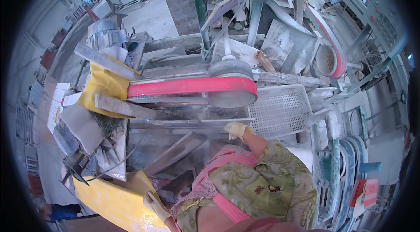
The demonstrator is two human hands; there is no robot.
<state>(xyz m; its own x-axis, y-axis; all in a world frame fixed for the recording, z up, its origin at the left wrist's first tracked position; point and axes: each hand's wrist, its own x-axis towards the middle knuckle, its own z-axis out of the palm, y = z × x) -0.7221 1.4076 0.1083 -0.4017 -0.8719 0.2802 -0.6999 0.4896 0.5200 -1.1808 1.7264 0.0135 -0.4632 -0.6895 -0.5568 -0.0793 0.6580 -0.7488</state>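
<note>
My right hand, in a pale yellow glove, is at the near ledge of a belt sander. Its fingers are curled in, and whatever they hold is hidden. Just beyond it runs the pink sanding belt, looped round a dusty wheel at its right end. Low on the left, my gloved left hand lies at the edge of a large yellow panel, its fingers bent over that edge. A white perforated plastic basket sits right of the wheel, beyond my right hand.
A yellow cloth covers the belt's left end, beside a motor. Dusty boards lean below the machine. Another belt wheel and a control panel stand at far right. Blue-grey curved tubes rise nearby.
</note>
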